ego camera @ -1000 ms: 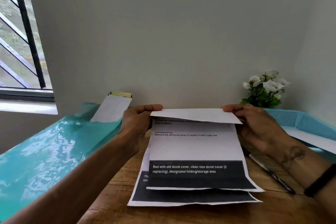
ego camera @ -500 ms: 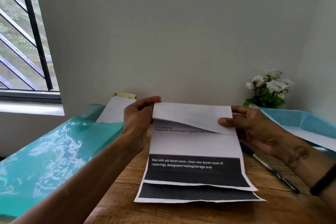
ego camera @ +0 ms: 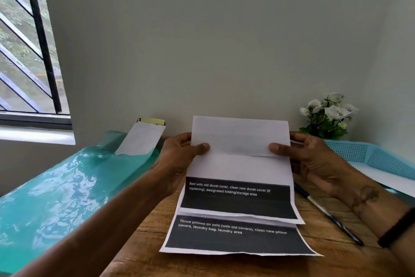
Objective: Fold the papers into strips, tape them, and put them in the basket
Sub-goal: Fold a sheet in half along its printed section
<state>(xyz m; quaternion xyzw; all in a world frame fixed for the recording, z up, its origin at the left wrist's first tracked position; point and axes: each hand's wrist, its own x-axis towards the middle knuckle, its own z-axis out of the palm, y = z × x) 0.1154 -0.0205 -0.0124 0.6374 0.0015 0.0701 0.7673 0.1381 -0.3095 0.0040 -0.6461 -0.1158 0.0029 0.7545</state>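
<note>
Hands meet at the middle of the frame, each pinching a side edge of the top sheet [ego camera: 239, 164], whose upper part is folded forward over its printed face. The left hand [ego camera: 179, 160] has its thumb pressed across the folded flap with the fingers behind the paper; the right hand [ego camera: 307, 157] mirrors it, thumb on the flap's lower right corner, fingers curled behind the edge. The sheet is lifted at the top, while its lower end, a dark printed band with white text, trails down toward the wooden counter [ego camera: 224, 265]. Beneath it, lower centre, a second sheet [ego camera: 233, 238] lies flat on the counter with its own dark band showing.

At the right edge sits a pale blue basket [ego camera: 368, 155] with a white paper inside. A pen [ego camera: 330, 213] lies on the counter between the sheets and the basket, beside the right wrist, which wears a dark band. White flowers [ego camera: 327, 115] stand against the wall in the corner, behind the basket. On the left a glossy teal sheet [ego camera: 56, 198] covers a surface below the window, and a folded white strip [ego camera: 141, 137] with a yellowish end leans against the wall there.
</note>
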